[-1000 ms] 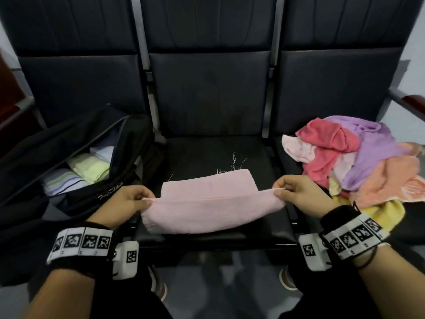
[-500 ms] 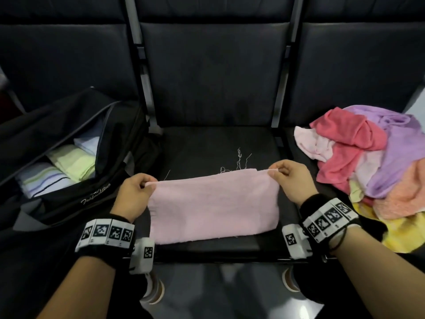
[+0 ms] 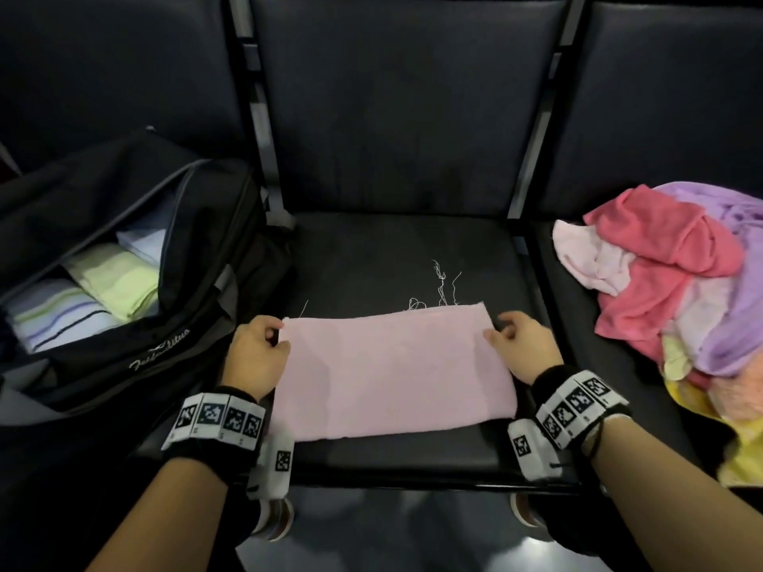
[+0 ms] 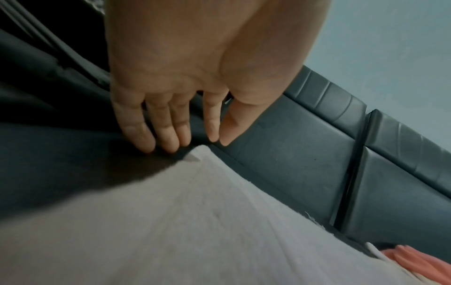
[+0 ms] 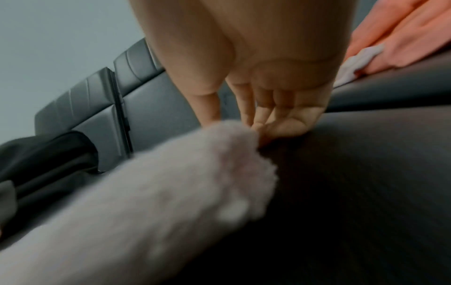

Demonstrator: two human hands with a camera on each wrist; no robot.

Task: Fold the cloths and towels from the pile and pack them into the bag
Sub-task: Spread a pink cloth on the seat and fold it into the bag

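A pale pink towel (image 3: pixel 392 369), folded in half, lies flat on the middle seat (image 3: pixel 371 249). My left hand (image 3: pixel 278 334) sits at its far left corner; in the left wrist view the fingers (image 4: pixel 168 138) are straight, tips just past the towel (image 4: pixel 195 221) corner. My right hand (image 3: pixel 497 328) is at the far right corner with thumb and fingers loosely spread, touching the towel (image 5: pixel 171 183) edge. An open black bag (image 3: pixel 136 357) on the left seat holds folded cloths (image 3: pixel 111 282). The pile (image 3: pixel 681 282) of pink, purple and yellow cloths lies on the right seat.
Loose white threads (image 3: pixel 441 282) trail from the towel's far edge onto the seat. Dark seat backs rise behind all three seats. Metal frame bars (image 3: pixel 532 158) separate the seats. My shoes and the floor show below the seat's front edge.
Both hands carried the towel's near edge away from me and laid it onto the far edge, folding it in half. The fingers have loosened from the corners.
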